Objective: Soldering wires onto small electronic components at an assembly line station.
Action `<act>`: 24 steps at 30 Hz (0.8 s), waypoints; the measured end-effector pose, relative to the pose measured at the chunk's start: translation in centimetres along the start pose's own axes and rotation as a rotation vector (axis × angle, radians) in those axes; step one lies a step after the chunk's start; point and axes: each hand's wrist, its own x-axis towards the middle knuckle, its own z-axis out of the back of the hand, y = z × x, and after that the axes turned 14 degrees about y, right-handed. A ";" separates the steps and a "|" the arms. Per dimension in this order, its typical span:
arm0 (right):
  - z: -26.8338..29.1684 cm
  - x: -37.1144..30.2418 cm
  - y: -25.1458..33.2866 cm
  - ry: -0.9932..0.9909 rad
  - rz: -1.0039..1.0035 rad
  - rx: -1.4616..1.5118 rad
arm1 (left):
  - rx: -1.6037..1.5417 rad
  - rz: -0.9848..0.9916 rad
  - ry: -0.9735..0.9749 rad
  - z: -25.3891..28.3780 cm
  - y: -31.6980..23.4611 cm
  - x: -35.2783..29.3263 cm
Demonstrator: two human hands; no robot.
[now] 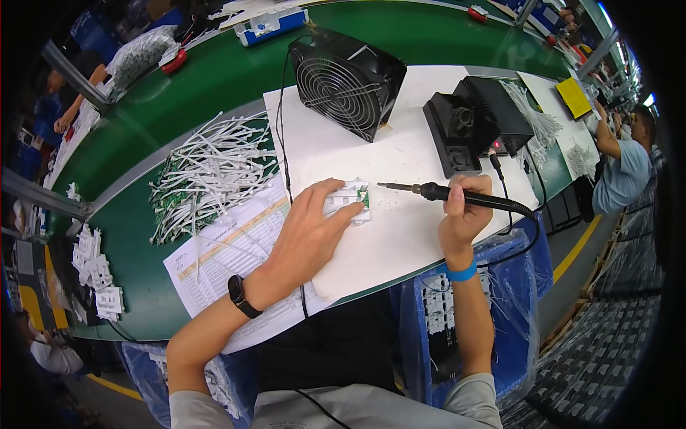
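Note:
My left hand (311,227) presses a small white plastic housing (350,193) down on the white board, thumb and fingers around its edges. A little green circuit board (364,197) shows at the housing's right side. In a closed grip my right hand (463,214) holds a soldering iron (457,194) by its black handle. The iron lies nearly level and points left, its tip just right of the housing and apart from it. A black cable runs from its handle toward the soldering station (493,114).
Behind my hands stands a black fan (346,82). White wires with green boards (211,175) lie heaped at left, beside printed sheets (229,250). More white housings (96,268) sit at far left. Blue lined bins (511,307) are below the table edge. A co-worker (622,157) sits at right.

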 end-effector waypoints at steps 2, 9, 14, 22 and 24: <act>0.1 0.1 0.0 -0.043 -0.008 0.004 | 0.001 0.009 0.020 -0.1 0.1 -0.1; 0.2 0.0 -0.2 -0.074 -0.008 0.005 | 0.019 0.063 0.084 0.5 0.2 0.3; 0.6 -0.2 0.0 -0.017 -0.021 0.056 | 0.047 0.050 0.138 1.4 0.6 0.6; 0.3 -0.2 1.0 0.153 -0.054 0.152 | 0.071 0.039 0.182 1.8 1.2 0.8; 0.3 -0.2 0.8 0.174 -0.034 0.143 | 0.071 0.044 0.188 1.9 1.1 0.8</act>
